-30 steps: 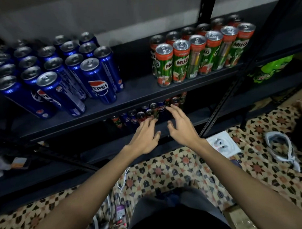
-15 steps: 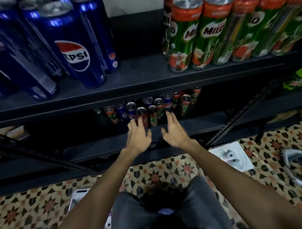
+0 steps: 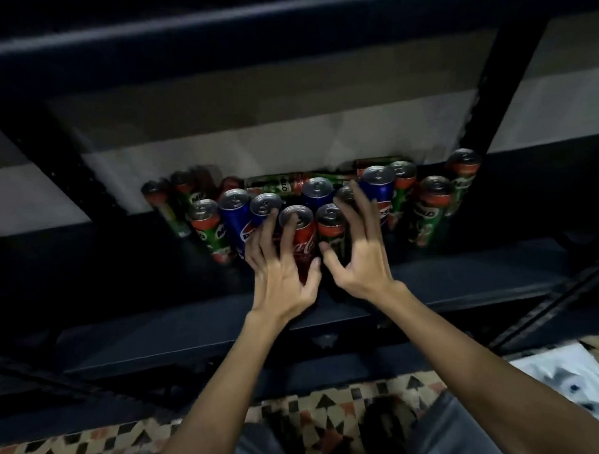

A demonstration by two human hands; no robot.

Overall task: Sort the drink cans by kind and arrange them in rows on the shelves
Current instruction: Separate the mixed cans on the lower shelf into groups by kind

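My left hand (image 3: 282, 271) is wrapped loosely around the red Coca-Cola can (image 3: 300, 242) at the front of the cluster, thumb on its right side, fingers (image 3: 269, 228) spread over its left side and reaching up to the lid; whether I am already squeezing it I cannot tell. My right hand (image 3: 358, 255) is spread wide at about 3 o'clock of that can, its thumb on the green Milo can (image 3: 332, 227) just beside the red one, its fingers (image 3: 362, 204) reaching past to the cans behind. The mixed cans stand bunched on the dark lower shelf (image 3: 462, 272), at 12 o'clock from my hands. A blue Pepsi can (image 3: 235, 217) stands at 10 o'clock of the red one, another blue Pepsi can (image 3: 378, 186) at 2 o'clock, with more Milo cans (image 3: 430, 208) out towards 3 o'clock. One green can (image 3: 279, 185) lies on its side at the back. Patterned floor tiles (image 3: 311, 409) show at 6 o'clock, under my arms.
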